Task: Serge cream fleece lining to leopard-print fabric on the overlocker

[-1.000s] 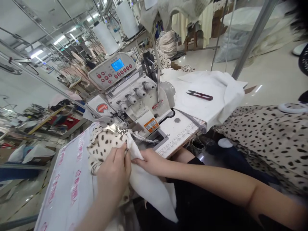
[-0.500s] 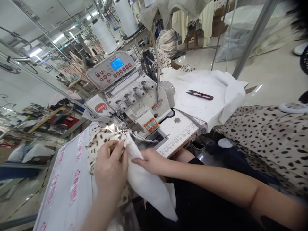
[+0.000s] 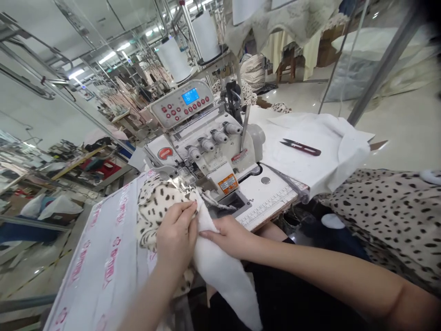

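A white overlock sewing machine (image 3: 210, 147) with a lit blue display stands in front of me. Cream fabric with dark spots (image 3: 155, 202) lies bunched left of the needle area, and a white fabric piece (image 3: 223, 271) hangs from there toward my lap. My left hand (image 3: 177, 234) pinches the fabric edge just in front of the presser foot, fingers pressed together where spotted and white cloth meet. My right hand (image 3: 229, 234) grips the white piece at its right edge, thumb on top and the other fingers partly hidden behind it.
Dark red thread snips (image 3: 301, 147) lie on white cloth (image 3: 330, 133) right of the machine. Spotted fabric (image 3: 389, 207) is heaped at the far right. White thread cones (image 3: 175, 59) stand behind the machine, and a slanted metal pole (image 3: 382, 64) rises at the right.
The whole view has shifted, so the machine sits farther right and slightly lower. Both hands keep hold of the fabric near the needle, and more of the spotted cloth shows left of it.
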`<state>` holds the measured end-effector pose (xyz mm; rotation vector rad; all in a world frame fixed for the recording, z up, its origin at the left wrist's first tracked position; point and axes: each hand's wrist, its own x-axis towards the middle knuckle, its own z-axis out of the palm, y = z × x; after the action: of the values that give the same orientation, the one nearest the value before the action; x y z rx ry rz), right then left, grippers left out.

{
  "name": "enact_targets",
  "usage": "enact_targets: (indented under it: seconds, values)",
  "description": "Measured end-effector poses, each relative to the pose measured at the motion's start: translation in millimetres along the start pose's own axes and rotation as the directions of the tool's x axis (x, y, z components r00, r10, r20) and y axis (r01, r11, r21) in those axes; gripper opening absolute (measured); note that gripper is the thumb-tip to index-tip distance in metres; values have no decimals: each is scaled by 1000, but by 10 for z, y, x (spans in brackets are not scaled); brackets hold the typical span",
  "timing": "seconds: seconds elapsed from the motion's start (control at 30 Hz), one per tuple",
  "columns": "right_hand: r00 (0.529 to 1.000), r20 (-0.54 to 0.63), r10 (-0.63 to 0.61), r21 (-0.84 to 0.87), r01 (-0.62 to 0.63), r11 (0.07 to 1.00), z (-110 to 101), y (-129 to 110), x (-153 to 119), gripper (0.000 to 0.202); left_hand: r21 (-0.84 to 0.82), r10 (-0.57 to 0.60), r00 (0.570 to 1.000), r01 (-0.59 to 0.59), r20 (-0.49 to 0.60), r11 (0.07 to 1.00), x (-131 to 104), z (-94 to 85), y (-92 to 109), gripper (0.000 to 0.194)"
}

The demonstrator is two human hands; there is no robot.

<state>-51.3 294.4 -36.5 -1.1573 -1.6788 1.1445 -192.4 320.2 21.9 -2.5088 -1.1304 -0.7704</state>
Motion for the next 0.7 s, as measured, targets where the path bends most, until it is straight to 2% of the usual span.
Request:
enact_targets:
  seconds: [0.23,0.37,0.57,0.7]
  values:
    - [999,13,35,-14,-35,999,-50,-16,182,28,-57,-33,993,40,117,998,174,11,-181,19]
    - [998,15,53,-68,-52,996,-54,-45,213,30,-52,-28,987,37,160,998,178,-4,-228,20]
    - [998,20,54,-72,-52,996,-46,-58,113,29,174,-75,996,65,49,983,104,-124,-9,19]
    - [1000,20,4,-45,-3,999,-33,-41,90,25,172,-116,991,104,64,980,118,-90,127,14]
